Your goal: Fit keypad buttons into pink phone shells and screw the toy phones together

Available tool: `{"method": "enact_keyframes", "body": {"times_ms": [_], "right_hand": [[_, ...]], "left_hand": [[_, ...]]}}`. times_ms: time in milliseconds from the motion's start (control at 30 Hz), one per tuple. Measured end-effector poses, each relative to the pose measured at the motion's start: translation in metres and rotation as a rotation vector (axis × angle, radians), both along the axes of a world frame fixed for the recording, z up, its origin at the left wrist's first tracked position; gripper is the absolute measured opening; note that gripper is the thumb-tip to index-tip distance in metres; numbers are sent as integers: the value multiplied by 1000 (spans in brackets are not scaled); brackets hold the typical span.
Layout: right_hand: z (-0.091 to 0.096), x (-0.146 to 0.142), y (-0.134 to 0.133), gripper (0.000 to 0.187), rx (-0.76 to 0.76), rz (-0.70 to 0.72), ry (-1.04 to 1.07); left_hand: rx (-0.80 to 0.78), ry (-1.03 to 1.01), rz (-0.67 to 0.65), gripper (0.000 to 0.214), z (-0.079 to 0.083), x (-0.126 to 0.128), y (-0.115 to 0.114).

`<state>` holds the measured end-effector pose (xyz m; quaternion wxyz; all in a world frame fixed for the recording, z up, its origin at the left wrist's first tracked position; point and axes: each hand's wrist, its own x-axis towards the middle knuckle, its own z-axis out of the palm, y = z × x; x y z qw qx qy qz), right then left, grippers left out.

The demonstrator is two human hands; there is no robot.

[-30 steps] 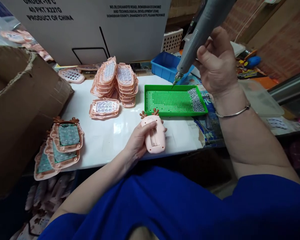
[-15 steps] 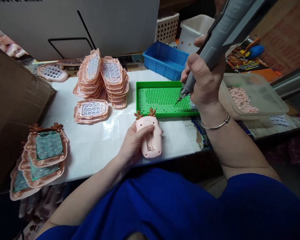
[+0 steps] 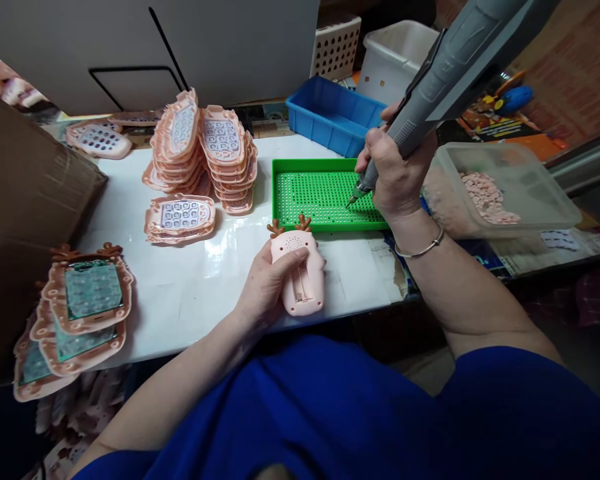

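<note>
My left hand [image 3: 265, 283] is wrapped round a pink toy phone [image 3: 307, 283] with brown antlers, its thumb across the back. The phone's back faces up, showing speaker holes, screw holes and an uncovered battery slot. My right hand [image 3: 400, 167] grips a grey electric screwdriver [image 3: 420, 100], tilted with its bit pointing down and left. The bit's tip is over the green perforated tray [image 3: 305, 227], just beyond the phone; I cannot tell whether it touches the tray. My right hand and the driver hide the tray's right end.
Stacked pink shells with keypads [image 3: 225, 143] stand at the back left. Antlered shells with green circuit boards [image 3: 95, 290] overlap at the table's left edge, by a cardboard box [image 3: 30, 200]. A blue bin [image 3: 330, 117] sits behind the tray; a clear tub [image 3: 540, 193] holds small pink parts at right.
My right hand and the screwdriver have moved a little left and toward me, the bit still over the green tray. My left hand keeps the toy phone in nearly the same place.
</note>
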<state>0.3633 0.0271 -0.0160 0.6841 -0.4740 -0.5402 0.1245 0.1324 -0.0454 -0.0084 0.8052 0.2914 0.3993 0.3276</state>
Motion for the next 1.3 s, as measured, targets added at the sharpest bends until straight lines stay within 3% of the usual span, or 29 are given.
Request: {"method": "enact_keyframes", "body": {"times_ms": [100,200,367,467,533,667,800,967,1133,1300], "right_hand": [[-2,2,0,48,-16,16,-19],[5,-4,0,47,69,-30,-2],[47,-39,-20,31,219,-23,133],[69,-67,-40,24,224,121,155],[74,-83,-50,23,252,204,175],[68,-95,-51,19,332,283,164],[57,-74,-33,30,398,92,96],[36,-40,-15,45,243,-104,52],[12,-23,-7,54,165,-147,35],[5,-18,-8,49,62,-196,-28]], "left_hand": [[9,2,0,46,0,-1,0],[17,-4,10,45,-1,-1,-1],[47,-32,52,45,-7,0,-2],[86,-39,71,45,-11,0,-3],[95,-43,77,46,-13,0,-3],[84,-55,82,47,-12,-1,-3],[78,-53,81,46,-11,-2,-3],[80,-53,58,47,-11,-3,-3],[81,-46,55,46,-12,-3,-3],[73,-42,57,45,-11,-2,-4]]}}
